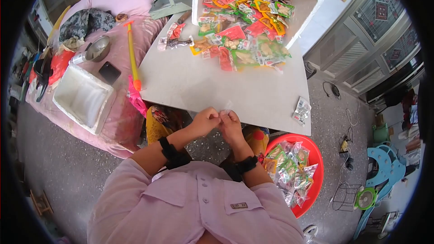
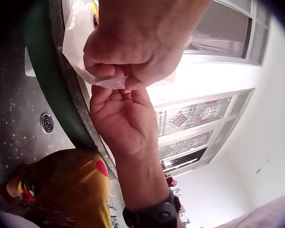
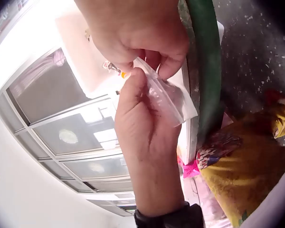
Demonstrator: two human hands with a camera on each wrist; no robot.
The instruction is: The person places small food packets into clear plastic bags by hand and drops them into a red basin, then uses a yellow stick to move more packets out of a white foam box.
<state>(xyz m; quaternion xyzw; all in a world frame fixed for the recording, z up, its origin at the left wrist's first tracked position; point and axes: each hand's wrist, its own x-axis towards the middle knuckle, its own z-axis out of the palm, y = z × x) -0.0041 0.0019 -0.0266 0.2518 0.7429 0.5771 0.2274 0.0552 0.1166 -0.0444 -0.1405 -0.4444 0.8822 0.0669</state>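
Both hands meet at the table's front edge, over a small clear plastic bag (image 1: 228, 105) (image 3: 166, 97). The left hand (image 1: 203, 122) (image 3: 145, 118) grips the bag between thumb and fingers, with the bag lying across its palm side. At the bag's top edge, the right hand (image 1: 231, 128) (image 3: 137, 28) pinches the film with curled fingers. In the left wrist view the left hand (image 2: 137, 42) is above and the right hand (image 2: 126, 121) below, with a strip of film (image 2: 111, 82) between their fingertips. What the bag contains cannot be told.
A white foam box (image 1: 307, 7) lies at the table's far side, colourful sealed packets (image 1: 244, 56) spilling from it. One silvery packet (image 1: 301, 110) lies near the right corner. A red basin (image 1: 320, 171) of packets stands right of the person. Left is a pink-covered bed (image 1: 117, 131) with a foam tray (image 1: 83, 97).
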